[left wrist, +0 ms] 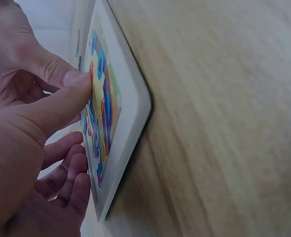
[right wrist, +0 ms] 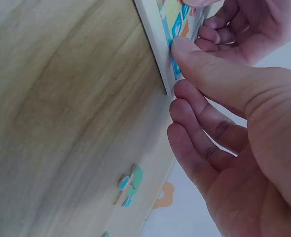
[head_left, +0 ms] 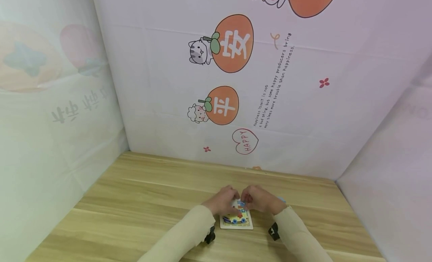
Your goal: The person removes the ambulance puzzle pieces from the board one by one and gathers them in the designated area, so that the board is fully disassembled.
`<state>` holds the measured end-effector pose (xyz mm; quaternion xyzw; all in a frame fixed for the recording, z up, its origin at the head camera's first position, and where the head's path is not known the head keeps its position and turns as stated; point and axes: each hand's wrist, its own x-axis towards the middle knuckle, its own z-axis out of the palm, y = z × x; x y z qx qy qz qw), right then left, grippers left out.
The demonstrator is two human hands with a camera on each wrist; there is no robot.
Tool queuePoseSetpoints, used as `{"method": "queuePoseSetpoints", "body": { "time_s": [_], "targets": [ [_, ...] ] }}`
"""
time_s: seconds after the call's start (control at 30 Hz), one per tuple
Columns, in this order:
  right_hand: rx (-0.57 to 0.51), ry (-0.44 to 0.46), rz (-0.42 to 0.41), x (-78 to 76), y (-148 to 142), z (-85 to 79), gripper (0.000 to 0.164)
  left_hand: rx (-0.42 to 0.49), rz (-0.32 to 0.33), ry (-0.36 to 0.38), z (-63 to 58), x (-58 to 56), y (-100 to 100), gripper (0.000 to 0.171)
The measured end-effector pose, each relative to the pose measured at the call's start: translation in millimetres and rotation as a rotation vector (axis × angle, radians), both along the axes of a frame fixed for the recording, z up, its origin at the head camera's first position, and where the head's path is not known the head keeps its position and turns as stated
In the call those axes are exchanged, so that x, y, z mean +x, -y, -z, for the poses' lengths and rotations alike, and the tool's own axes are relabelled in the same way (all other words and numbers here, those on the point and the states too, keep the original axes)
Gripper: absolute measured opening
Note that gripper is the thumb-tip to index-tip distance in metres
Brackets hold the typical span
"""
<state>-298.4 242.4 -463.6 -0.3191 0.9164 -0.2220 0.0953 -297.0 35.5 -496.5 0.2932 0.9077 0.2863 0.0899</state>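
A small jigsaw puzzle board (head_left: 237,227) with a pale border and a colourful vehicle picture lies flat on the table. My left hand (head_left: 222,201) grips it from the left, thumb (left wrist: 76,89) on the picture and the other fingers bent against the far edge. At the far right corner, my right hand (head_left: 259,199) holds the board, its thumb (right wrist: 185,49) pressing on a blue part of the picture. Its other fingers (right wrist: 182,111) curl beside the board's edge. Both hands cover part of the picture, so the pieces beneath are hidden.
A loose green and blue puzzle piece (right wrist: 130,185) lies on the wood-grain table (head_left: 152,202) beyond my right hand. Another piece (right wrist: 105,234) shows partly at the lower edge of the right wrist view. Printed white cloth (head_left: 162,85) walls the table's back and sides.
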Motion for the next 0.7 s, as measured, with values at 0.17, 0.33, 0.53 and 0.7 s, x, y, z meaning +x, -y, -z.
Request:
{"method": "queuePoseSetpoints", "body": {
  "time_s": [0.17, 0.33, 0.53, 0.7],
  "targets": [
    [0.01, -0.006, 0.015, 0.0, 0.5, -2.9, 0.01, -0.005, -0.007, 0.003, 2.5, -1.9, -0.6, 0.056],
    [-0.008, 0.001, 0.057, 0.5, -1.4, -6.4, 0.009, 0.0, -0.025, 0.018, 1.8, -1.0, -1.8, 0.055],
    [-0.055, 0.044, 0.04, -1.5, -6.2, -13.3, 0.016, -0.002, -0.039, 0.019, -0.5, 0.6, -2.2, 0.052],
    [-0.05, 0.051, 0.02, -3.7, -13.7, -18.4, 0.015, -0.016, -0.041, 0.02, -4.4, 3.4, -1.4, 0.053]
  ]
}}
